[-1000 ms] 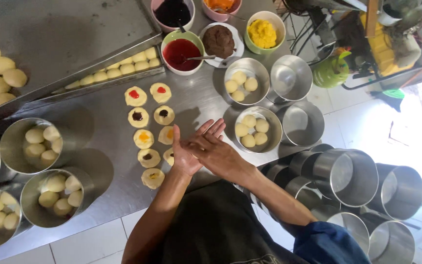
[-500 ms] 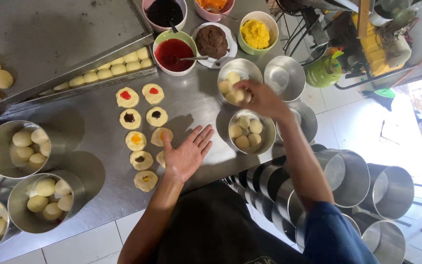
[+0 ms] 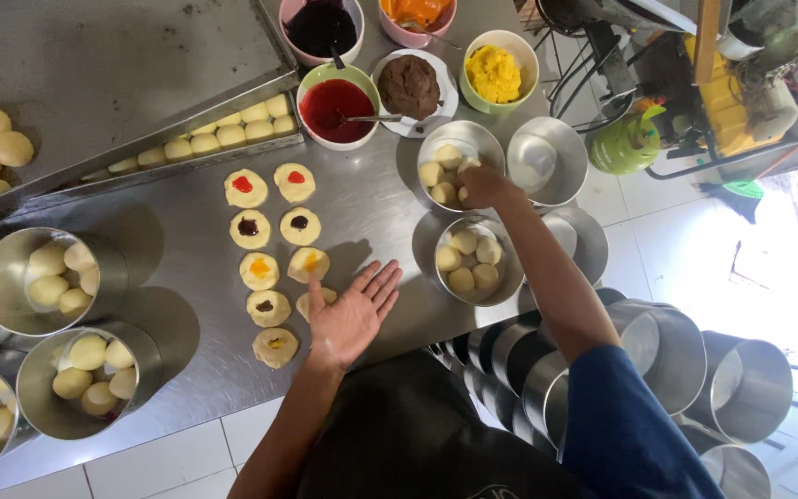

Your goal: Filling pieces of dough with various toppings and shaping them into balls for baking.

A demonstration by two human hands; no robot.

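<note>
My left hand lies open, palm up, above the steel table, beside two rows of flattened dough discs topped with red, dark and yellow filling. Its thumb is close to the nearest disc. My right hand reaches into the farther steel bowl of dough balls. Its fingers curl around one dough ball at the bowl's near rim. A second steel bowl of dough balls sits just below my right forearm.
Filling bowls stand at the back: red jam, brown paste, yellow paste, dark jam. An empty steel bowl sits right of my hand. A tray of dough balls, filled tins and stacked tins surround the table.
My hands were pressed together over the discs. The right hand then went up and right to the farther bowl, while the left stayed over the discs, open and palm up.
</note>
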